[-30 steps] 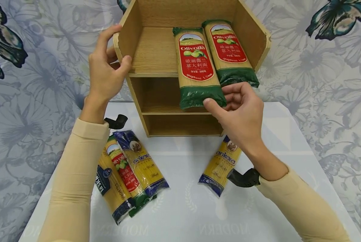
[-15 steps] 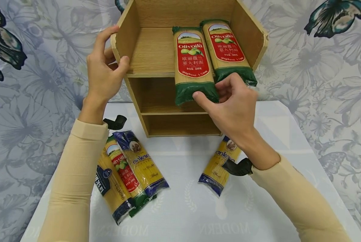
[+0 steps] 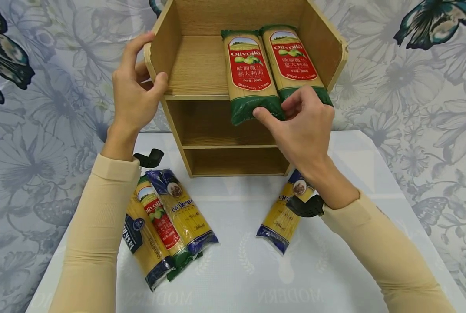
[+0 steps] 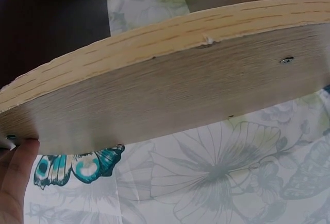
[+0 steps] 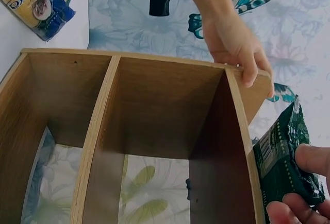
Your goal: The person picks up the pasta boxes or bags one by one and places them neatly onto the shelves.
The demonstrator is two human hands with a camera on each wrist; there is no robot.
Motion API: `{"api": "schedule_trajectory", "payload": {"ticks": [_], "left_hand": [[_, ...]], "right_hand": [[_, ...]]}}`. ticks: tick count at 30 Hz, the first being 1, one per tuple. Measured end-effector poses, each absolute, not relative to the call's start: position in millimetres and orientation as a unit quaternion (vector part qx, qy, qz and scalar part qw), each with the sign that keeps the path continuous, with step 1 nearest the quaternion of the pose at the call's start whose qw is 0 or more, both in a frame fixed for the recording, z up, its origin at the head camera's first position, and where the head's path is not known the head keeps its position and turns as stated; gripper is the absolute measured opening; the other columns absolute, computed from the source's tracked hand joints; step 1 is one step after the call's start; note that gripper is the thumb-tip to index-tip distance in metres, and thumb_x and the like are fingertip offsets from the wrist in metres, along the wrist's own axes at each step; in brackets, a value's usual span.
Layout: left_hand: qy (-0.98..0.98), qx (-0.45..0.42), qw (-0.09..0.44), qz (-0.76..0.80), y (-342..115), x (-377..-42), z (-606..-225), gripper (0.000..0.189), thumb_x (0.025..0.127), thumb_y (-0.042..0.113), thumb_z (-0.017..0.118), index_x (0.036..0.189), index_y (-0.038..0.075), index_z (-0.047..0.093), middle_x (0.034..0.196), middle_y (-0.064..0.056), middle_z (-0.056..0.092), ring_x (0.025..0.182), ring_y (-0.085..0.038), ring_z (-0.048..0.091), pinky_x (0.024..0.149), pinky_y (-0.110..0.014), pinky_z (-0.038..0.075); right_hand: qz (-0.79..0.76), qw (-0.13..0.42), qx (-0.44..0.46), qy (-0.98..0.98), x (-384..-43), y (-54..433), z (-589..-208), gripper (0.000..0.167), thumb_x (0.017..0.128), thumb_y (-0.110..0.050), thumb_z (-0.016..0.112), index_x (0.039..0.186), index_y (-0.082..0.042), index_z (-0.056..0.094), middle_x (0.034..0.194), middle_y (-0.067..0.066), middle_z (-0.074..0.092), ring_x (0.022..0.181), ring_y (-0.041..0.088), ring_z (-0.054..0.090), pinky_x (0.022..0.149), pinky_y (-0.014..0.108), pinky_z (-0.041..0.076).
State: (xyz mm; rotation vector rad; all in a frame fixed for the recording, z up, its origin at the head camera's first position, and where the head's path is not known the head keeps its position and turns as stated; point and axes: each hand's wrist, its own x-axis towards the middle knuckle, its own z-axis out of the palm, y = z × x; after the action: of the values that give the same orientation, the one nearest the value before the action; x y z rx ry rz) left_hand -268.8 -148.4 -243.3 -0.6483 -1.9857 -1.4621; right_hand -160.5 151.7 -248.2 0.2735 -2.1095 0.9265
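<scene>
My right hand [image 3: 305, 128] pinches the green lower end of an Olivoila spaghetti pack [image 3: 250, 65], thumb on top. That pack lies on the top level of a small wooden shelf [image 3: 199, 69], its near end jutting past the board. Right beside it lies a second Olivoila spaghetti pack [image 3: 295, 58]. With thumb and fingers my left hand [image 3: 139, 84] grips the front edge of the shelf's left side panel. In the right wrist view the held pack's green end [image 5: 286, 162] shows between thumb and fingers. The left wrist view catches the side panel [image 4: 170, 90] and a fingertip against it.
On the white table [image 3: 233, 274], front left, several spaghetti packs overlap, an Ankara pack [image 3: 183, 208] uppermost. Another Ankara pack [image 3: 281, 217] lies below my right wrist, partly covered. The shelf has two lower compartments [image 3: 225, 124]. Behind stands a flowered wall covering [image 3: 412, 87].
My right hand has pushed the left Olivoila pack farther back onto the top level, closer to the other pack. My left hand has stayed at the side panel.
</scene>
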Motion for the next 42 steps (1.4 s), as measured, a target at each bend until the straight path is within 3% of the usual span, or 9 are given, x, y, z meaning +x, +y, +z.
{"api": "schedule_trajectory", "payload": {"ticks": [8,15,20,24,30,34,37,42], "left_hand": [[-0.744,-0.244,0.291,-0.549,-148,-269,-244,0.06,0.089,-0.001,0.062,0.144,0.021,0.055,0.122,-0.013,0.07,0.102,-0.024,0.072,0.076,-0.027,0.06],[-0.741,-0.243,0.293,-0.553,-148,-268,-242,0.059,0.088,-0.001,0.062,0.143,0.022,0.056,0.12,-0.015,0.07,0.102,-0.024,0.072,0.076,-0.027,0.06],[-0.739,-0.246,0.29,-0.556,-148,-268,-241,0.059,0.089,-0.001,0.062,0.143,0.022,0.056,0.12,-0.015,0.07,0.1,-0.024,0.072,0.075,-0.026,0.06],[-0.738,-0.246,0.283,-0.56,-148,-268,-241,0.059,0.089,-0.002,0.062,0.144,0.021,0.055,0.118,-0.018,0.07,0.099,-0.025,0.072,0.074,-0.025,0.06],[-0.747,-0.227,0.264,-0.567,-148,-266,-241,0.061,0.089,-0.002,0.062,0.145,0.021,0.054,0.126,-0.016,0.067,0.102,-0.025,0.07,0.077,-0.026,0.06],[-0.754,-0.22,0.26,-0.562,-148,-265,-240,0.061,0.09,-0.002,0.061,0.146,0.021,0.053,0.128,-0.016,0.066,0.104,-0.025,0.07,0.08,-0.028,0.06],[-0.762,-0.219,0.259,-0.552,-147,-263,-239,0.061,0.092,0.0,0.062,0.147,0.023,0.051,0.128,-0.015,0.067,0.105,-0.024,0.07,0.081,-0.028,0.059],[-0.781,-0.225,0.248,-0.527,-146,-259,-237,0.062,0.096,0.003,0.061,0.153,0.023,0.043,0.134,-0.013,0.064,0.113,-0.024,0.068,0.088,-0.032,0.058]], "right_hand": [[0.354,0.405,0.078,-0.839,-172,149,-247,0.051,0.082,-0.039,0.086,0.083,0.003,0.057,0.067,0.012,0.063,0.062,0.017,0.062,0.06,0.028,0.048],[0.338,0.444,0.086,-0.826,-182,149,-250,0.056,0.08,-0.042,0.088,0.073,0.001,0.053,0.06,0.013,0.056,0.061,0.027,0.059,0.053,0.032,0.038],[0.336,0.446,0.093,-0.824,-183,151,-250,0.056,0.079,-0.042,0.089,0.072,0.0,0.053,0.06,0.013,0.055,0.059,0.026,0.058,0.053,0.031,0.037],[0.343,0.408,0.095,-0.841,-178,153,-247,0.048,0.085,-0.036,0.085,0.077,0.001,0.054,0.064,0.014,0.06,0.059,0.022,0.06,0.056,0.03,0.043],[0.325,0.307,0.104,-0.888,-160,161,-237,0.03,0.092,-0.022,0.076,0.09,0.001,0.058,0.073,0.013,0.065,0.064,0.021,0.063,0.061,0.03,0.049],[0.322,0.261,0.119,-0.902,-148,168,-228,0.025,0.092,-0.019,0.075,0.098,0.001,0.06,0.076,0.01,0.07,0.065,0.019,0.066,0.058,0.022,0.048],[0.336,0.266,0.125,-0.895,-142,175,-222,0.025,0.092,-0.019,0.075,0.102,0.001,0.064,0.08,0.01,0.073,0.067,0.018,0.067,0.059,0.016,0.046],[0.372,0.328,0.115,-0.861,-141,191,-215,0.027,0.092,-0.02,0.074,0.105,0.003,0.069,0.09,0.009,0.073,0.076,0.009,0.064,0.066,0.016,0.048]]}}
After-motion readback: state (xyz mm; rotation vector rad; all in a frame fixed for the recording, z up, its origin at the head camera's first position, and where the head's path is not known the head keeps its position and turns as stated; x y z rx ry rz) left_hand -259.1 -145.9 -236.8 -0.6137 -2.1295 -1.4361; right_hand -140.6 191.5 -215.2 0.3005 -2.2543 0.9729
